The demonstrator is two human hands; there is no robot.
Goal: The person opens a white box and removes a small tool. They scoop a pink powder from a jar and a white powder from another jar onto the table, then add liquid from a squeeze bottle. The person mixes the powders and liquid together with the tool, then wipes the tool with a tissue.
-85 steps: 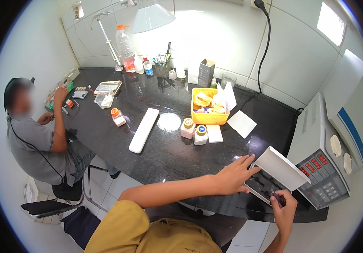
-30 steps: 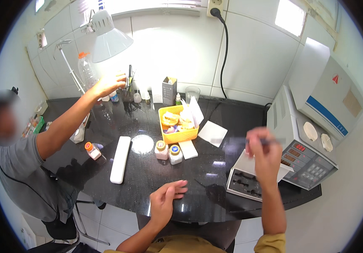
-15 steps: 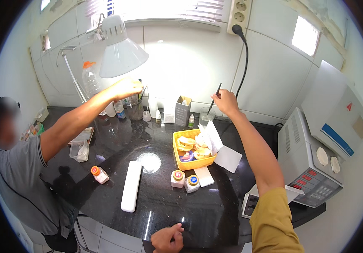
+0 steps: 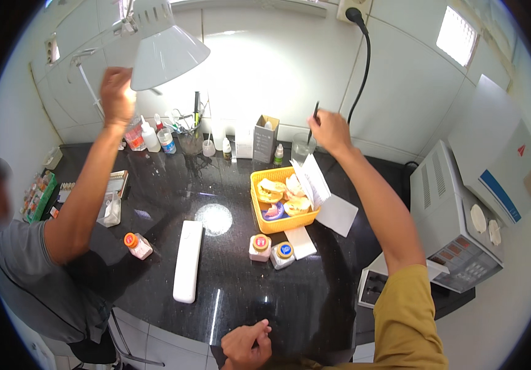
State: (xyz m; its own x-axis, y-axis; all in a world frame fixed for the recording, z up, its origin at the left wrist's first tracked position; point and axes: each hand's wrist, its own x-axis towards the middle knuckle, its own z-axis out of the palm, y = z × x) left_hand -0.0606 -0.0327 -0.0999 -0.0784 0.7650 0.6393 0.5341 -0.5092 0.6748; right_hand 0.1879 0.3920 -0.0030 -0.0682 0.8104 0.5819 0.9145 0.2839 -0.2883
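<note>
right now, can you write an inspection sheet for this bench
Surface: glossy black tabletop, one bright round light spot
Things in use: slim dark tool, tip at clear glass; inside or not, unclear
Clutter: yellow basket, gold-lidded jars, white oblong case, orange-capped jar
Hands: right hand grips the tool; left hand loosely curled near the front edge
Cables: black cable from wall socket, hanging down the wall
Surroundings: white lamp; grey machine, right; co-worker, left, one hand raised by the lamp

Red emblem point(image 4: 521, 150) on grey machine point(image 4: 437, 206), jar labels point(image 4: 285, 250) unreadable
</note>
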